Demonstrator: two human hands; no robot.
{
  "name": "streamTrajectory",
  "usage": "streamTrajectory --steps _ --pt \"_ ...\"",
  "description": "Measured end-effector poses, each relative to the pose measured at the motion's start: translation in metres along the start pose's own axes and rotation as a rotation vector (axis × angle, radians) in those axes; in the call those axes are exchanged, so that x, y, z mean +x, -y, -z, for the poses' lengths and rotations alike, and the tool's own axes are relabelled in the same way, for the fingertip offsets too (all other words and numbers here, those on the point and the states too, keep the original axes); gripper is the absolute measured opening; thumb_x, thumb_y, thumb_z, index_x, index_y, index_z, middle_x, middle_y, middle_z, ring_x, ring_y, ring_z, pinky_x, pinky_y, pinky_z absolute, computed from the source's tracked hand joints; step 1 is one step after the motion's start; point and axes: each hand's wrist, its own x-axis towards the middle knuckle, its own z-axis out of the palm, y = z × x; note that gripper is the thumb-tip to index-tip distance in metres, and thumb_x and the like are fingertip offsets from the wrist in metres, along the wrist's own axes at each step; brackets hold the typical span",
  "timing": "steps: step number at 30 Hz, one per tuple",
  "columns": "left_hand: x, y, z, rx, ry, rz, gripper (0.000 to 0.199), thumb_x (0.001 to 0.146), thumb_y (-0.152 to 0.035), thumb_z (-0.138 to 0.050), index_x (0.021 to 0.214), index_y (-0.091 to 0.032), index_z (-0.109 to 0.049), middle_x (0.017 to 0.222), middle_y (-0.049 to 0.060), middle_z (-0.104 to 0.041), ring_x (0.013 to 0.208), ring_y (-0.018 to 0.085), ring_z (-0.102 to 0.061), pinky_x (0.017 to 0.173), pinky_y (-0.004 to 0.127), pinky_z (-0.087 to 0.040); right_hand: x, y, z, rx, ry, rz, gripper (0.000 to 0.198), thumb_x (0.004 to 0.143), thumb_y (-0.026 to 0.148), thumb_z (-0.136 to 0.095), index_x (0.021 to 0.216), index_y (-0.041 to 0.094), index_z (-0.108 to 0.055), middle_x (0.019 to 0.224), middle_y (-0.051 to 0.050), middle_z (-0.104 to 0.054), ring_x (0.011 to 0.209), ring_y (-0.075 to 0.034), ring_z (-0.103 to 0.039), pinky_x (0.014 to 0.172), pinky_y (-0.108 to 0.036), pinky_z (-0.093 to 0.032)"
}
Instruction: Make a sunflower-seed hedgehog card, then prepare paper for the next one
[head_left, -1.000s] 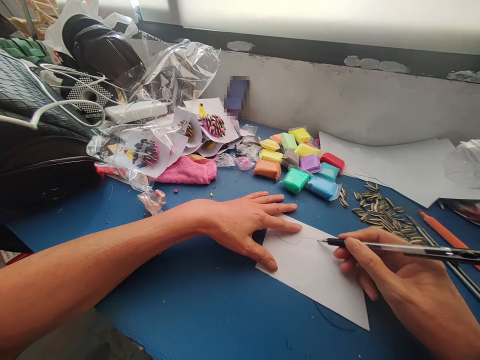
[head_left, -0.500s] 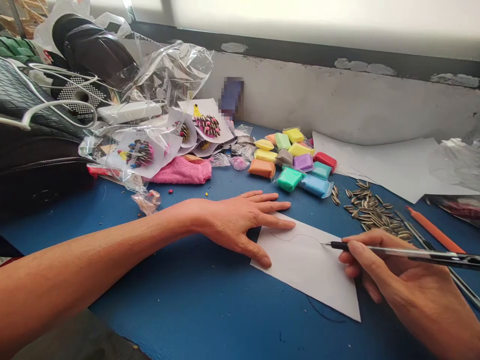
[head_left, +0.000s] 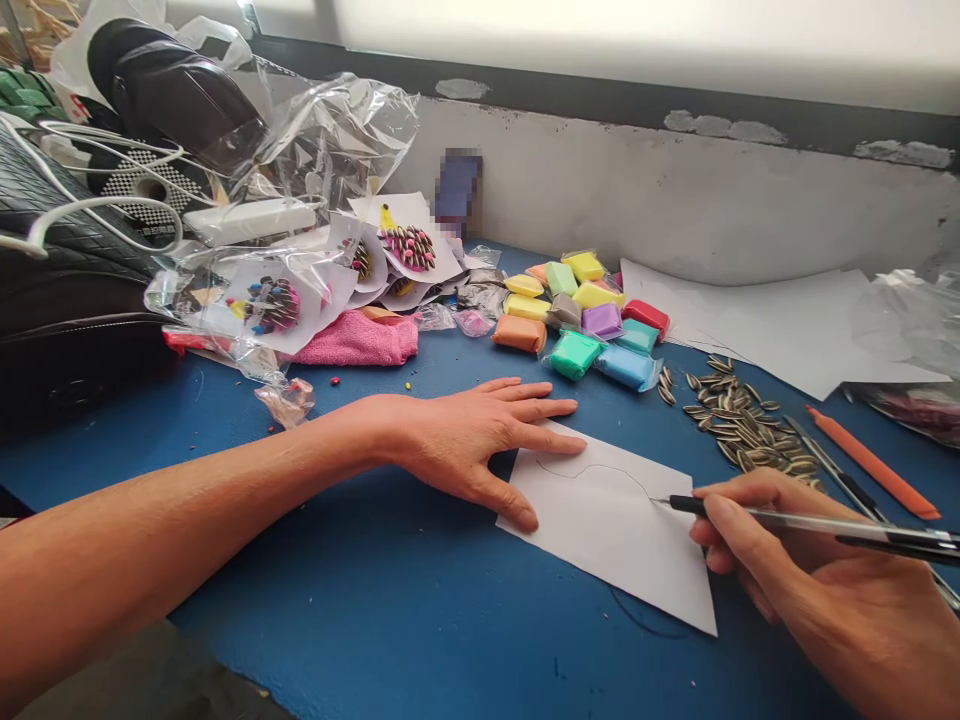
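Observation:
A white sheet of paper (head_left: 607, 540) lies on the blue table, with a thin wavy pen line across its upper part. My left hand (head_left: 480, 445) rests flat on the paper's left end, fingers spread, thumb and index finger on the sheet and the other fingers reaching past its edge. A clear-barrelled pen with a black tip section (head_left: 795, 522) is gripped in my right hand (head_left: 810, 570), at the sheet's right side. Its point touches the paper at the right end of the drawn line.
Striped sunflower seeds (head_left: 739, 420) and an orange stick-like tool (head_left: 874, 462) lie beyond my right hand. Wrapped coloured clay blocks (head_left: 574, 353) sit at the back. Further left are a pink cloth (head_left: 360, 338), seed-decorated pictures (head_left: 409, 245) and a black bag (head_left: 75, 330).
The pen point has moved slightly right and down, and the drawn line is longer, curving downward. My left hand stays on the paper. The whole view has shifted slightly.

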Motion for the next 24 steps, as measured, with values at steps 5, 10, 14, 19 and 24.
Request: streamTrajectory --steps 5,10,14,19,24 --pt "0.0 -0.001 0.0 0.003 -0.013 -0.012 0.083 0.085 -0.065 -0.06 0.156 -0.034 -0.029 0.167 0.002 -0.008 0.154 0.03 0.0 0.124 0.05 -0.005 -0.005 0.0 -0.002 0.002 -0.005 -0.058 0.029 0.084 0.054 -0.06 0.071 0.029 -0.066 0.057 0.003 -0.065 0.033 -0.01 -0.043 0.032 -0.025 -0.033" --pt "-0.001 -0.003 0.001 -0.016 -0.028 -0.015 0.084 0.084 -0.063 -0.063 0.155 -0.033 -0.031 0.167 0.002 -0.01 0.154 0.033 -0.003 0.124 0.05 -0.006 -0.011 -0.003 -0.005 -0.026 -0.056 -0.112 0.032 0.081 0.058 -0.058 0.07 0.03 -0.067 0.057 0.004 -0.066 0.035 -0.01 -0.044 0.034 -0.024 -0.035" --pt "-0.002 -0.003 0.001 -0.022 -0.027 -0.002 0.083 0.084 -0.064 -0.063 0.155 -0.033 -0.031 0.167 0.001 -0.01 0.154 0.033 -0.004 0.124 0.051 -0.006 -0.018 -0.002 -0.01 -0.008 -0.139 -0.108 0.029 0.081 0.056 -0.059 0.07 0.031 -0.067 0.057 0.005 -0.065 0.043 -0.012 -0.055 0.038 -0.022 -0.039" --pt "-0.001 -0.003 0.002 -0.012 -0.013 -0.001 0.084 0.085 -0.064 -0.062 0.156 -0.034 -0.028 0.167 0.0 -0.008 0.154 0.032 -0.002 0.124 0.049 -0.005 -0.025 0.006 -0.012 -0.015 -0.171 -0.2 0.032 0.081 0.058 -0.056 0.066 0.031 -0.064 0.058 0.006 -0.064 0.05 -0.015 -0.061 0.045 -0.024 -0.045" --pt "0.0 -0.002 0.001 0.005 -0.011 -0.01 0.083 0.085 -0.064 -0.061 0.156 -0.033 -0.029 0.167 0.002 -0.008 0.154 0.03 -0.001 0.124 0.048 -0.004 -0.022 0.005 -0.006 -0.007 -0.068 -0.073 0.032 0.078 0.055 -0.058 0.058 0.031 -0.064 0.052 0.005 -0.061 0.044 -0.015 -0.06 0.038 -0.024 -0.044"
